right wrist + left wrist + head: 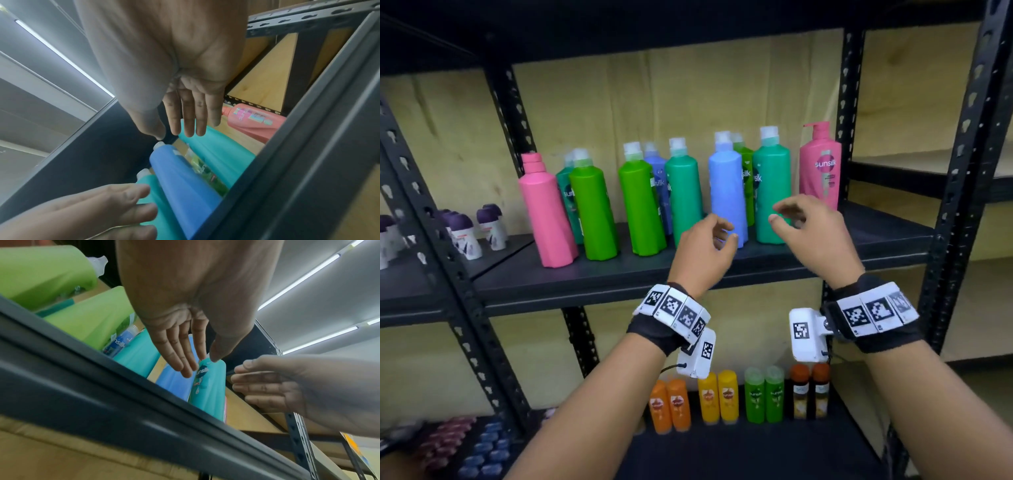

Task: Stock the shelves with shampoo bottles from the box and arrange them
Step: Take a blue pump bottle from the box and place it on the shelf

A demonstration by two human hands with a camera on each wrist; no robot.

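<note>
Several tall shampoo bottles stand in a row on the black middle shelf [619, 274]: a pink bottle [548, 212], two green bottles [592, 209], teal ones, a blue bottle [726, 192] and a pink pump bottle [820, 164]. My left hand [722, 233] hovers with relaxed fingers just in front of the blue bottle's base and holds nothing. My right hand [787, 216] is raised before the right teal bottle [772, 192], fingers loose and empty. In the left wrist view my left hand [185, 353] has straight fingers over the blue bottle [174, 382]. In the right wrist view my right hand [185, 120] is open above the teal bottle [216, 151].
Small orange, yellow, green and brown bottles [726, 397] line the shelf below. Purple-capped roll-ons [462, 233] stand on the left unit. Black perforated uprights [959, 171] frame the bay. The shelf's front strip before the bottles is bare.
</note>
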